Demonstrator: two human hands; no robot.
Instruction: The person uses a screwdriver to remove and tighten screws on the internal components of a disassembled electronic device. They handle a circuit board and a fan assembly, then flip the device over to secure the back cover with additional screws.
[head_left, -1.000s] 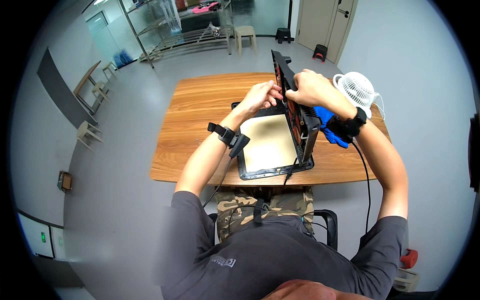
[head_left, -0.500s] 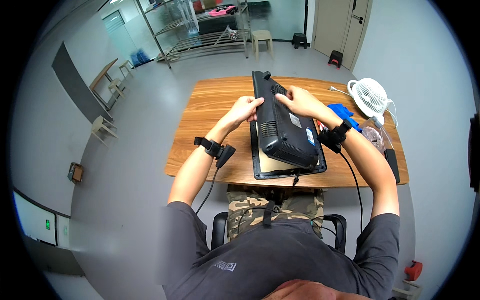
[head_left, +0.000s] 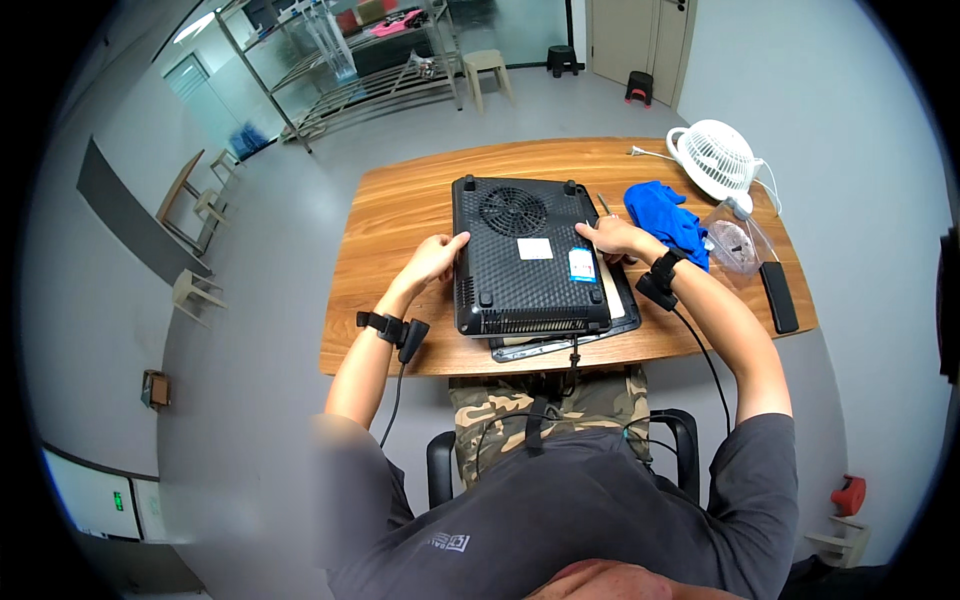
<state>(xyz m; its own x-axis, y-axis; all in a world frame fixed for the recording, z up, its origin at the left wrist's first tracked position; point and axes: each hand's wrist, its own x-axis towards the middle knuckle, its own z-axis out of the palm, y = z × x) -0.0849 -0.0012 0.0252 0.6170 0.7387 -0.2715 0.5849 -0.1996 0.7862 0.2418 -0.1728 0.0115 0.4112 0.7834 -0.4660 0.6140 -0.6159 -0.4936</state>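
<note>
A black induction cooker housing [head_left: 505,270] lies with its underside up, showing a round fan grille, small feet and two labels. Beneath it, a black-framed panel [head_left: 625,312] with a pale inner face sticks out at the right and near sides. My left hand [head_left: 436,258] grips the housing's left edge, thumb on top and fingers curled under. Across from it, my right hand [head_left: 622,240] holds the right edge the same way, its thumb on the upper face. Most of the panel is hidden under the housing. A short dark cord [head_left: 574,358] hangs at the near side.
Right of the housing lie a blue cloth [head_left: 665,220], a clear plastic container [head_left: 735,245], a white fan [head_left: 715,155] and a black oblong object [head_left: 779,297]. A thin tool [head_left: 603,203] rests by the far right corner. The wooden table's [head_left: 390,210] near edge is close to my body.
The housing has gone from tilted on its side to nearly flat, underside up, and has shifted left over the panel. Both hands have moved to its opposite edges.
</note>
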